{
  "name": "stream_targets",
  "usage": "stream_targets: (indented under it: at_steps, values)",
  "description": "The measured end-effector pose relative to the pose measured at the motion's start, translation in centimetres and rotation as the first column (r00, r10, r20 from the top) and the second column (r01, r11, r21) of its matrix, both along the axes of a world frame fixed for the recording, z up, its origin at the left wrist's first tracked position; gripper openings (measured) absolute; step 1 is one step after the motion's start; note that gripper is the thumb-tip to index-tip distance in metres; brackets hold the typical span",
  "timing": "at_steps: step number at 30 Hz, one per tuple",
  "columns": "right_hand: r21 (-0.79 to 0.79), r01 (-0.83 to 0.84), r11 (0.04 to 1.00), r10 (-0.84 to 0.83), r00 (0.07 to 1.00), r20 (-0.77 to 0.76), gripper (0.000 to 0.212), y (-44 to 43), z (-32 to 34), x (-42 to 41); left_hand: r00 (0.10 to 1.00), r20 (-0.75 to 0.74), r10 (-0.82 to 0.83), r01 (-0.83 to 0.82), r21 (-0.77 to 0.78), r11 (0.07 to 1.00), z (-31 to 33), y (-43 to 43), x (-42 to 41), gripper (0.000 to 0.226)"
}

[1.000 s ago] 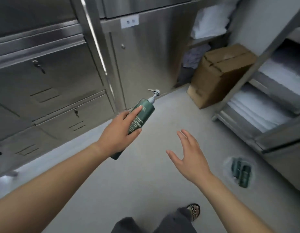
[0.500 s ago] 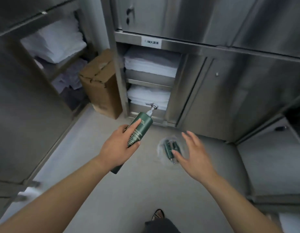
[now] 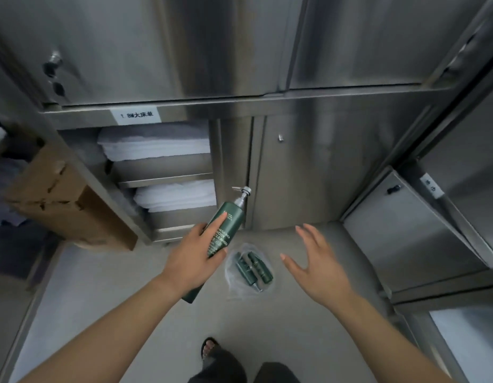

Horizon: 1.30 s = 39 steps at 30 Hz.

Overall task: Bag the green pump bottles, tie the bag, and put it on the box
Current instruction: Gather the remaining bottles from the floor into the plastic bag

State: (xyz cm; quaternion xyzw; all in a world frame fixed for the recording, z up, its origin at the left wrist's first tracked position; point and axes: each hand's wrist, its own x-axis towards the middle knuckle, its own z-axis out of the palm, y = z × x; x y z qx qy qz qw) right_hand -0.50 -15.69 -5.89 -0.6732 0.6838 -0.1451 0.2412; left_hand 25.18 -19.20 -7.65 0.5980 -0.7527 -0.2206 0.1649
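A dark green plastic pump bottle (image 3: 222,230) is clasped in the left hand (image 3: 191,258), its silver pump tilted toward 1 o'clock. The right hand (image 3: 313,268) is held empty with fingers spread. Between them, on the grey floor (image 3: 129,313), a clear plastic bag (image 3: 249,269) holds more green bottles (image 3: 252,268). A brown cardboard box (image 3: 62,200) stands at 10 o'clock.

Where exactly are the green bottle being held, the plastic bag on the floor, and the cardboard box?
green pump bottle (image 3: 226,230): head view, on its labelled body above the left hand.
plastic bag (image 3: 234,286): head view, on its clear lower-left edge beside the bottles inside.
cardboard box (image 3: 60,200): head view, on its brown top face.
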Motion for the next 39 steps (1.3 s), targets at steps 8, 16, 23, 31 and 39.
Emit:
stream_targets:
  at_steps: [8,16,23,31,39]
  values:
    - [0.038,0.043,0.998,-0.043,0.999,-0.01,0.069,-5.0,-1.1,-3.1,0.994,0.009,-0.109,0.108,0.047,0.993,-0.3,-6.9,-3.1,0.072]
    - [0.114,-0.19,0.975,0.193,0.981,-0.014,0.069,-12.8,-5.5,-8.3,0.985,0.078,0.155,-0.165,0.136,0.977,-4.5,-8.7,-7.5,0.073]
    - [0.216,-0.416,0.883,0.436,0.898,-0.056,0.069,-18.5,-11.6,-13.0,0.929,0.066,0.365,-0.37,0.25,0.895,-11.2,-8.3,-13.7,0.068]
    - [0.236,-0.468,0.852,0.483,0.876,-0.005,0.067,-21.2,-28.1,-11.6,0.918,0.107,0.381,-0.395,0.234,0.888,-26.9,-11.1,-12.7,0.068]
    - [0.214,-0.469,0.857,0.474,0.88,0.027,0.068,-23.1,-55.3,-7.8,0.934,0.148,0.324,-0.351,0.223,0.909,-53.9,-12.4,-10.0,0.068]
